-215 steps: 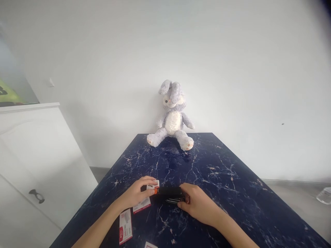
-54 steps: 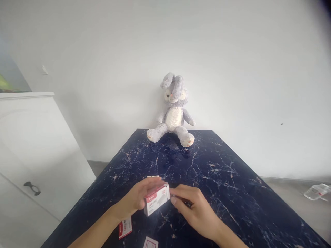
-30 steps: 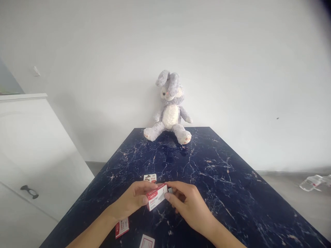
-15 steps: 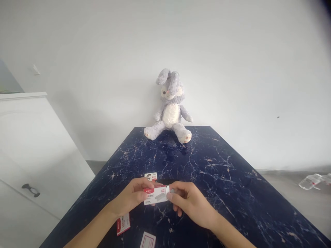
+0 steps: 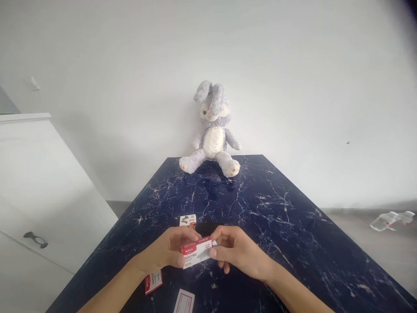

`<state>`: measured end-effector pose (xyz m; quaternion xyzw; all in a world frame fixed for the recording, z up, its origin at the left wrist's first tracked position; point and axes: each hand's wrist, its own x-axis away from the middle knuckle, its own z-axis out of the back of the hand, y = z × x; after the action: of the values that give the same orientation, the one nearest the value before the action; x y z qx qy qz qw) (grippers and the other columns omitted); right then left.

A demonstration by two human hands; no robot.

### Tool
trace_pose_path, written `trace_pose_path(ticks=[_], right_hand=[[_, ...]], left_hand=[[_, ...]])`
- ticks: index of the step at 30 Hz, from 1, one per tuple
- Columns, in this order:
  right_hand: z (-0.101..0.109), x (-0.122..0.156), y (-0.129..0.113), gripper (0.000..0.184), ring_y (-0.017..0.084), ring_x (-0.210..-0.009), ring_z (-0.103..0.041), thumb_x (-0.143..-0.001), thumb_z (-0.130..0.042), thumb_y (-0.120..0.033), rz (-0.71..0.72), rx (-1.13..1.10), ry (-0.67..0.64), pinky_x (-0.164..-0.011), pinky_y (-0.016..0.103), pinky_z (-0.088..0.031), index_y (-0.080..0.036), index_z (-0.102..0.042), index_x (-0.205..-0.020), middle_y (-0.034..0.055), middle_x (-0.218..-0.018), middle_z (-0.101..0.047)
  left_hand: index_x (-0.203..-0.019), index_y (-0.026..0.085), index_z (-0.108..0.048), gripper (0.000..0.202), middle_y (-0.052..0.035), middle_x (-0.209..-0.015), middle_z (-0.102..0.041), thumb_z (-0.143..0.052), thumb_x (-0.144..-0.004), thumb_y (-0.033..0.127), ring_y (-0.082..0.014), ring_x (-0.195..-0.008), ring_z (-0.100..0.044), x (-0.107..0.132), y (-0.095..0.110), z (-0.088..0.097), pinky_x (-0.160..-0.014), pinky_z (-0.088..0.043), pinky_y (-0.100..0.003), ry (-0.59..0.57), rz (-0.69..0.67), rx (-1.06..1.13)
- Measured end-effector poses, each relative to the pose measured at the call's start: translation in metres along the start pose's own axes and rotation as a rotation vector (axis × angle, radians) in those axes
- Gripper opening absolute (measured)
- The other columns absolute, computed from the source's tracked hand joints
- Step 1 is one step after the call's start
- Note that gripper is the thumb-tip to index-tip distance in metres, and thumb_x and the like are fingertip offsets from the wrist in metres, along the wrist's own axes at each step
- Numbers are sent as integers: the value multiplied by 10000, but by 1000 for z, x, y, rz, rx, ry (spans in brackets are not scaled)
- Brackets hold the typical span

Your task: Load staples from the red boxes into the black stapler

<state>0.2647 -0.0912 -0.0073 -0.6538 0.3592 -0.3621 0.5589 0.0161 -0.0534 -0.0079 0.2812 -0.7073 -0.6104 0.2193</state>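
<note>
Between both hands is a small red and white staples box (image 5: 197,253), held above the near part of the table with its printed front towards me. My left hand (image 5: 167,250) grips its left end, thumb on the front and fingers behind the top. At the right end, my right hand (image 5: 231,250) pinches the box with thumb and forefinger; the end flap there is mostly hidden by the fingers. Below my left wrist lies another red and white box (image 5: 153,281). A white card or box with a red outline (image 5: 184,301) rests near the bottom edge.
Behind the hands lie a white and orange package (image 5: 188,219) and a black object (image 5: 208,228), partly hidden. A grey plush rabbit (image 5: 214,141) sits at the far end of the dark blue marbled table (image 5: 260,217). A white cabinet (image 5: 48,182) stands left; clear plastic bottles (image 5: 386,221) lie on the floor right.
The box has tilted, its left end dropping slightly and its red top edge turning into view. The right-end flap seen before is now covered by my right fingers. My view has shifted a little.
</note>
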Motion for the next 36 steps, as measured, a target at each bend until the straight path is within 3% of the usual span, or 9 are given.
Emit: trace_pose_path(ticks=[6, 10, 14, 17, 21, 24, 27, 32, 36], right_hand=[[13, 5, -15, 450, 30, -405, -394, -735, -761, -539, 31, 96, 105, -356, 149, -310, -179, -633, -973, -75, -603, -548], [30, 5, -24, 444, 69, -474, -459, -797, -694, -552, 79, 127, 302, -473, 202, -419, -187, -658, -1046, -71, -576, -525], [42, 3, -24, 474, 107, -590, -534, -809, -688, -521, 87, 150, 431, -597, 249, -480, -195, -614, -1146, -43, -671, -574], [48, 2, -20, 377, 111, -613, -532, -808, -695, -499, 78, 151, 434, -598, 245, -463, -195, -592, -1005, -38, -686, -579], [50, 1, -12, 328, 76, -515, -418, -828, -668, -493, 49, 145, 386, -502, 208, -345, -195, -535, -804, -72, -574, -484], [48, -1, -10, 341, 85, -525, -453, -787, -712, -481, 52, 96, 361, -508, 213, -372, -199, -546, -882, -70, -600, -511], [46, -1, -10, 390, 106, -579, -531, -769, -730, -499, 37, 118, 353, -582, 241, -453, -190, -569, -944, -39, -662, -592], [47, -2, -12, 429, 144, -671, -612, -845, -609, -585, -11, 226, 314, -639, 277, -508, -171, -644, -951, 49, -830, -687], [50, -5, -10, 443, 115, -565, -553, -907, -481, -609, 33, 273, 383, -537, 250, -461, -187, -614, -883, 11, -758, -639]], left_hand=[[-1013, 181, -709, 300, -64, -816, -701, -695, -836, 423, -159, -635, -622, 0, 5, -4, -570, -491, -243, 105, 87, -369], [-874, 209, -764, 232, 9, -557, -593, -706, -814, 426, -116, -464, -499, -2, 8, -11, -482, -348, -218, 77, 34, -843], [-780, 222, -752, 257, 34, -459, -471, -612, -897, 402, -104, -403, -376, -3, 10, -9, -480, -261, -246, 196, -49, -1024], [-702, 221, -720, 314, -1, -525, -531, -569, -928, 378, -130, -458, -419, -4, 9, -1, -503, -254, -261, 345, -127, -1035], [-768, 239, -746, 230, -36, -639, -612, -605, -911, 351, -174, -568, -499, -7, 4, 3, -580, -345, -274, 409, -190, -993], [-1050, 279, -747, 210, -95, -1045, -683, -677, -863, 341, -291, -1005, -566, -9, -1, 0, -868, -434, -357, 431, -254, -976], [-1311, 343, -606, 473, -87, -1380, -535, -695, -847, 359, -360, -1319, -378, -10, -6, -1, -1009, -416, -467, 343, -166, -1019], [-1348, 364, -544, 450, -70, -1406, -498, -608, -909, 295, -336, -1368, -341, -8, -12, 4, -1011, -462, -512, 314, -66, -1197], [-1340, 364, -539, 459, -74, -1356, -523, -618, -896, 281, -324, -1319, -398, -7, -11, 10, -1000, -480, -512, 349, -65, -1264]])
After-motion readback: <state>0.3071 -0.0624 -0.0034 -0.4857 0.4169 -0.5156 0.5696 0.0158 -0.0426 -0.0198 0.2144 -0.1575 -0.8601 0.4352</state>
